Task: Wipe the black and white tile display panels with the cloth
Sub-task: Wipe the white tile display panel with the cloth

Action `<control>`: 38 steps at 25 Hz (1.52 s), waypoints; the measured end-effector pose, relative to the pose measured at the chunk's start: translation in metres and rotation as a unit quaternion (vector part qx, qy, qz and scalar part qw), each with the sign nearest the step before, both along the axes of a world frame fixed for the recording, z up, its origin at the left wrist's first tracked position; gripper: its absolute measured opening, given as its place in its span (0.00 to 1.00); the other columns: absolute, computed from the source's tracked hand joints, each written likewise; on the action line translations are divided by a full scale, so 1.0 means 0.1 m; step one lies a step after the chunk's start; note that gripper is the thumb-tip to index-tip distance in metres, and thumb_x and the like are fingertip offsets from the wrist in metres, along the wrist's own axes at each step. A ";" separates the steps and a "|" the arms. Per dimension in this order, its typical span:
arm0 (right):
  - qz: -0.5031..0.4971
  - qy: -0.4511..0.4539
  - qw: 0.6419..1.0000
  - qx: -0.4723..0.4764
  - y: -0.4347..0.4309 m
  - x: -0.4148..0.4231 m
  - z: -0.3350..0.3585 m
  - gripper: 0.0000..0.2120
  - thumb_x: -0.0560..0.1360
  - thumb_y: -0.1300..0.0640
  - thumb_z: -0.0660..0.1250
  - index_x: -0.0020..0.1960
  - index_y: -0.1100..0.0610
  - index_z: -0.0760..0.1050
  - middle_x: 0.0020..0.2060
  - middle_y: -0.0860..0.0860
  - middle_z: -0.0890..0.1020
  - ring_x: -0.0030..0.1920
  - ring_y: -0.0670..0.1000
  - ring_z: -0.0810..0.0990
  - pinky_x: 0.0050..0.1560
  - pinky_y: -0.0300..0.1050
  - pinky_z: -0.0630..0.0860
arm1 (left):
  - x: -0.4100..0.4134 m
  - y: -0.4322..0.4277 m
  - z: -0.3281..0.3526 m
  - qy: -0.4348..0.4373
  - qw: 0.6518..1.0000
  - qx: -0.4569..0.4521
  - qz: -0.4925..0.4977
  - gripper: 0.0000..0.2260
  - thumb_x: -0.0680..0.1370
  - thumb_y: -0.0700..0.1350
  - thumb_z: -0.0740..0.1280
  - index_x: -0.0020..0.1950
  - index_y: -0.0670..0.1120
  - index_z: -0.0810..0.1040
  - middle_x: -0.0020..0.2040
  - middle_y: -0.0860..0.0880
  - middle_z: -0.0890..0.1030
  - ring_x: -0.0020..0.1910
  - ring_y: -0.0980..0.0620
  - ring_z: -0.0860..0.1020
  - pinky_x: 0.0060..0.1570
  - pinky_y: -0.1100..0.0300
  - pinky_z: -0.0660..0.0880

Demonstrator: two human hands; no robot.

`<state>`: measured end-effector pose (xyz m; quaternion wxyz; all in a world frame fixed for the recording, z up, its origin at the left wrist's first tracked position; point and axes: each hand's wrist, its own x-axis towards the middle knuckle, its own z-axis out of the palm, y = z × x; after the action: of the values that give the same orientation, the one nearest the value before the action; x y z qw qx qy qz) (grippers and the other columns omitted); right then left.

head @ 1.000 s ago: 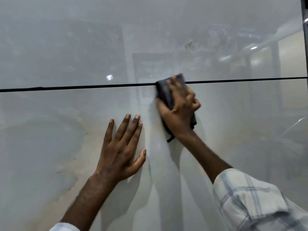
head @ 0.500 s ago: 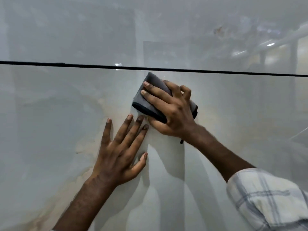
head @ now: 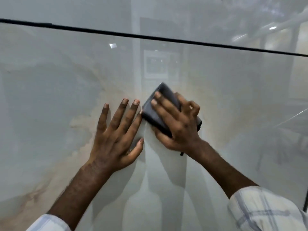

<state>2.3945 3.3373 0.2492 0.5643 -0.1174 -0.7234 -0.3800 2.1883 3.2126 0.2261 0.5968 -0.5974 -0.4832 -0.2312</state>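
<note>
right hand (head: pixel 181 129) grips and hides much of the cloth (head: pixel 167 93).

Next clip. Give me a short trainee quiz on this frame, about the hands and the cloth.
1. True or false: the left hand lies flat on the pale panel with its fingers spread.
2. The dark cloth is held against the panel by: A) the left hand, B) the right hand, C) neither hand.
3. Fill in: the cloth sits ___ the dark joint line that runs across the panels.

Key: 1 true; 2 B; 3 below.
</note>
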 end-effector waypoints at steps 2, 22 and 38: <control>-0.025 -0.074 0.996 0.045 0.11 0.25 -0.15 0.31 0.75 0.45 0.69 0.77 0.53 0.73 0.77 0.52 0.72 0.76 0.62 0.70 0.64 0.64 0.63 | -0.01 -0.06 -0.35 -0.004 1.000 -0.024 -0.004 0.34 0.79 0.55 0.64 0.82 0.40 0.64 0.83 0.39 0.60 0.83 0.37 0.57 0.78 0.30 0.53; -0.080 0.380 0.866 -0.315 0.33 0.51 -1.39 0.35 0.78 0.40 0.65 0.81 0.51 0.63 0.81 0.52 0.65 0.74 0.63 0.68 0.68 0.66 0.65 | 0.18 -0.09 -1.84 -0.093 0.991 -0.093 0.027 0.37 0.81 0.59 0.61 0.84 0.38 0.57 0.84 0.38 0.54 0.84 0.35 0.49 0.78 0.31 0.47; -0.072 0.108 0.949 -0.289 -0.19 0.11 -2.94 0.37 0.77 0.40 0.64 0.81 0.53 0.61 0.80 0.52 0.63 0.76 0.67 0.64 0.64 0.64 0.66 | 0.22 -0.15 -2.47 -0.088 0.983 -0.147 0.065 0.39 0.82 0.60 0.61 0.84 0.39 0.52 0.85 0.38 0.43 0.83 0.36 0.40 0.79 0.35 0.36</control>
<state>2.4057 3.3188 -0.0443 0.5519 -0.3677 -0.7266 -0.1796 2.2103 3.1975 -0.0206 0.4711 -0.6234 -0.6004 -0.1700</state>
